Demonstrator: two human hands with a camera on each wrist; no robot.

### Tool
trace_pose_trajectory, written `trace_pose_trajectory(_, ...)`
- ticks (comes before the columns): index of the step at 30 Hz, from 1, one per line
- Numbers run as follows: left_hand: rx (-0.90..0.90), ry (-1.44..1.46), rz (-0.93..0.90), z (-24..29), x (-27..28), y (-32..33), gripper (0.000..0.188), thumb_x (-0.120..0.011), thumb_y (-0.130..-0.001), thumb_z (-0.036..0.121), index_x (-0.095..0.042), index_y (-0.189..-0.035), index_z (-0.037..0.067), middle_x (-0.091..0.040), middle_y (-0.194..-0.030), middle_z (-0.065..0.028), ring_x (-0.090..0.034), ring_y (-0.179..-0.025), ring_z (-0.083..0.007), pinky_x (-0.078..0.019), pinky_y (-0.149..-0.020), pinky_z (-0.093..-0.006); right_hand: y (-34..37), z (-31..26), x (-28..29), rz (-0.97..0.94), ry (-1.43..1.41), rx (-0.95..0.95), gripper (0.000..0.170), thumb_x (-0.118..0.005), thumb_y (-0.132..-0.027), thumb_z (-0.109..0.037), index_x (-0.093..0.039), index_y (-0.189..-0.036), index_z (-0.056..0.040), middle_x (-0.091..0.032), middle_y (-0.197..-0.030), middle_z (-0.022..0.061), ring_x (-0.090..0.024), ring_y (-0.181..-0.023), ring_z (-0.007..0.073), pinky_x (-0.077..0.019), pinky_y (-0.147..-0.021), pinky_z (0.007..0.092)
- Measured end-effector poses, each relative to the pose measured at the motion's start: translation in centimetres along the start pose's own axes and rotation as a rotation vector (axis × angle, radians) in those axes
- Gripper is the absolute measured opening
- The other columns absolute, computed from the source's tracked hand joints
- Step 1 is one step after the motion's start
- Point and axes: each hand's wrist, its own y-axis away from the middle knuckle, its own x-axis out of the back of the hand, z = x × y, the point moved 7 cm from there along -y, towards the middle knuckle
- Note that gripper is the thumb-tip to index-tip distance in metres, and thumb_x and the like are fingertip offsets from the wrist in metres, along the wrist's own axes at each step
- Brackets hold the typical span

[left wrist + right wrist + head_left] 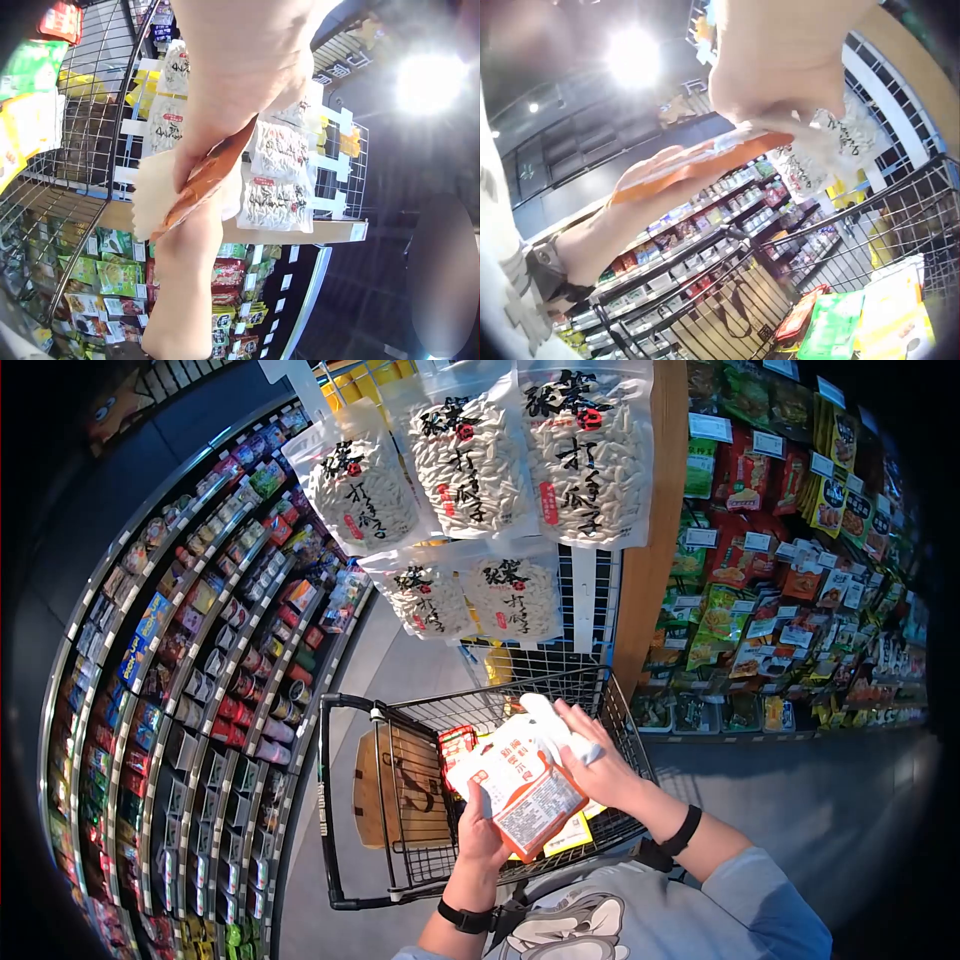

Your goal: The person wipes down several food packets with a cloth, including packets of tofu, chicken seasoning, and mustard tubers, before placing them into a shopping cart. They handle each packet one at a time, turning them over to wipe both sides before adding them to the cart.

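In the head view my left hand (482,830) grips the lower left edge of a white and orange snack bag (540,815), thumb on its printed front. Small print in a pale panel covers the bag's lower part. My right hand (600,760) lies at the bag's upper right, fingers fairly straight. A smooth white object (541,710) lies against these fingers and overlaps the bag's top; its kind does not show. In the left wrist view the left hand (240,82) pinches the bag's orange edge (206,180). The right hand (780,82) is at the bag's far end in the right wrist view.
A black wire shopping cart (400,880) stands beneath both hands, with red, green and yellow packs (832,322) inside. A brown bag (400,790) shows through its left side. Seed bags (590,460) hang ahead. Stocked shelves (200,660) stand left; hanging snack packs (760,590) are right.
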Motion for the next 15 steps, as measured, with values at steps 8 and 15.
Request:
trace_pose_trajectory(8, 0.029, 0.215, -0.097, -1.0, -0.3, -1.0, 0.054, -0.034, -0.097, 0.045, -0.035, -0.138, 0.009, -0.043, -0.137, -0.0142, -0.046, -0.124, -0.0315, -0.0392, -0.102, -0.0465, 2.4, -9.7, -3.5, -0.242, 0.322, 0.492, 0.070, -0.063, -0.076, -0.027, -0.037, -0.141, -0.0250, -0.026, -0.151, 0.0036, -0.028, -0.136, 0.0330, -0.0166, -0.107, 0.0590)
trace_pose_trajectory(15, -0.074, 0.236, -0.123, 2.7, 1.0, -0.8, 0.062, -0.030, -0.096, 0.049, -0.032, -0.140, 0.005, -0.041, -0.138, -0.0185, -0.042, -0.125, -0.0363, -0.0350, -0.105, -0.0479, 5.0, -9.4, -5.3, -0.419, 0.376, 0.672, 0.067, -0.063, -0.076, -0.021, -0.040, -0.139, -0.0299, -0.031, -0.148, -0.0036, -0.039, -0.129, 0.0219, -0.0203, -0.108, 0.0546)
